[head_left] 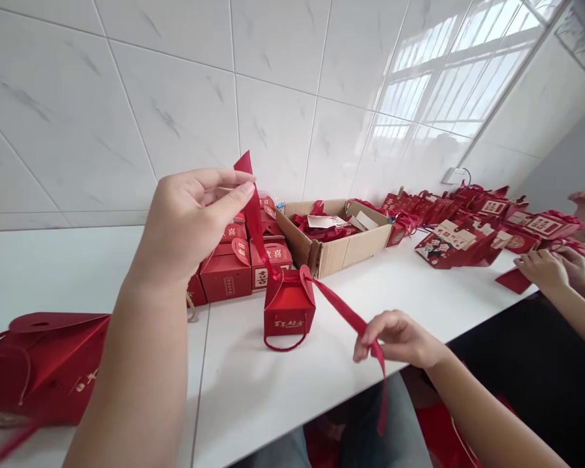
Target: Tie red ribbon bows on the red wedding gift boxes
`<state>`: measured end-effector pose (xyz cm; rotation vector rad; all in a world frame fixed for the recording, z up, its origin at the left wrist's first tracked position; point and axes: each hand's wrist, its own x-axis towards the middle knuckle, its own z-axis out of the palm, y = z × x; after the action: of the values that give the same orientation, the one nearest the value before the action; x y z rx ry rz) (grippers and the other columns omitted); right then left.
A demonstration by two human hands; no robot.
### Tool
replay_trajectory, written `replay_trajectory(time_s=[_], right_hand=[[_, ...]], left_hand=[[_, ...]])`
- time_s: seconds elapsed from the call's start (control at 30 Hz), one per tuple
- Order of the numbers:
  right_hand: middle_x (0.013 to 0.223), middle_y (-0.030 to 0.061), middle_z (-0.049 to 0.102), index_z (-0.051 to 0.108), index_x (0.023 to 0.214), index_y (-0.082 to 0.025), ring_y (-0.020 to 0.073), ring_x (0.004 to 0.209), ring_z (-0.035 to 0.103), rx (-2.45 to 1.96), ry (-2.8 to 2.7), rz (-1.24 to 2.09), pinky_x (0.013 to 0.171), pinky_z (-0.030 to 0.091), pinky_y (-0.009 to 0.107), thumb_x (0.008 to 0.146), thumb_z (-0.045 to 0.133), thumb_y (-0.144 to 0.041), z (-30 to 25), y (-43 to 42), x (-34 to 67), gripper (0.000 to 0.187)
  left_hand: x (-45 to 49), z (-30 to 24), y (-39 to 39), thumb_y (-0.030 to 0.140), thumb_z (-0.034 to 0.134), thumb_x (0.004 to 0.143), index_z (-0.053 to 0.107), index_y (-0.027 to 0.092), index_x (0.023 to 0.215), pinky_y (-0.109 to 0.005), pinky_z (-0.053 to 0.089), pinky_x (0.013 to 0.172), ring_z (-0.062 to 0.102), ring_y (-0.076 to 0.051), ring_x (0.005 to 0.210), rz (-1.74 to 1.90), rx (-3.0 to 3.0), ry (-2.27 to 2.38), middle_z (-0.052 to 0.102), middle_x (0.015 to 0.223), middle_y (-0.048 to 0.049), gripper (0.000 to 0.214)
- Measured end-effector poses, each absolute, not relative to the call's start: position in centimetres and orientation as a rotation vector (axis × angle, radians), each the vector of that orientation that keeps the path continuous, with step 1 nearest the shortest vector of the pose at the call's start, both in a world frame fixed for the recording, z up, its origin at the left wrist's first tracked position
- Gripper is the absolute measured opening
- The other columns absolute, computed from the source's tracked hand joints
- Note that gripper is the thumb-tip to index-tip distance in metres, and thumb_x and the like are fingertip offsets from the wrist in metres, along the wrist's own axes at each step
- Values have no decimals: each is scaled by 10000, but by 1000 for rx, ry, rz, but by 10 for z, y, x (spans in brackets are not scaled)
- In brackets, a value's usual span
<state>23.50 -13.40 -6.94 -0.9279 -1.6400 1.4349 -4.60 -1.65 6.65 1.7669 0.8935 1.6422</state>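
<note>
A small red gift box [289, 303] with a cord handle stands upright on the white table in front of me. A red ribbon [338, 304] runs through its top, with its two ends pulled apart. My left hand [199, 218] is raised above and left of the box, pinching one ribbon end between thumb and fingers. Lower and to the right, my right hand [402, 338] grips the other length, whose loose tail hangs past the table edge. Neither hand touches the box itself.
Behind the gift box are several red boxes [227, 273] and an open cardboard carton [351, 244] of ribbons and cards. A larger red box [43, 370] lies at left. Many red boxes [468, 221] crowd the right, near another person's hands [548, 266].
</note>
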Motion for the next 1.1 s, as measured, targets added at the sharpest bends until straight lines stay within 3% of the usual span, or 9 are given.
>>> replay_trajectory(time_s=[0.2,0.37,0.53,0.7,0.87,1.1], right_hand=[[719,43,684,663,857,-190,173,653,651,-1079,-1408,838,619,528,327,826,636,-360,-39,-117,243,175],[560,-10,563,649,711,-197,115,491,500,-1044,-1204,428,441,384,257,784,672,-406,-2,-96,242,223],[506,-13,540,651,669,-180,101,459,481,-1043,-1209,291,430,383,245,784,669,-409,30,-80,237,256],[524,-14,556,661,726,-171,93,459,486,-1136,-1293,221,424,399,230,747,701,-372,59,-65,225,206],[541,11,590,692,719,-184,101,459,508,-1086,-1264,181,419,411,237,773,668,-392,74,-53,213,217],[588,14,613,709,710,-189,116,504,547,-978,-1351,330,443,434,249,740,698,-416,84,-40,205,229]], left_hand=[[-46,68,-18,187,658,738,755,209,830,-235,388,481,449,-71,480,1789,1717,954,590,596,24,135],[-39,70,-25,139,674,700,741,195,778,-256,502,619,598,-136,693,1851,1691,881,682,755,-17,117],[-35,70,-26,143,681,704,721,220,780,-234,517,611,614,-129,681,1886,1689,817,677,737,-1,116],[-32,73,-16,171,721,685,636,244,1000,-203,492,524,614,-113,600,1799,1600,731,687,732,18,334],[-22,73,-6,282,734,687,681,172,781,-220,504,527,650,-148,639,1919,1612,913,704,736,-32,155],[-15,82,-4,320,755,667,707,175,785,-220,521,530,668,-154,651,1812,1579,884,719,732,-36,193]])
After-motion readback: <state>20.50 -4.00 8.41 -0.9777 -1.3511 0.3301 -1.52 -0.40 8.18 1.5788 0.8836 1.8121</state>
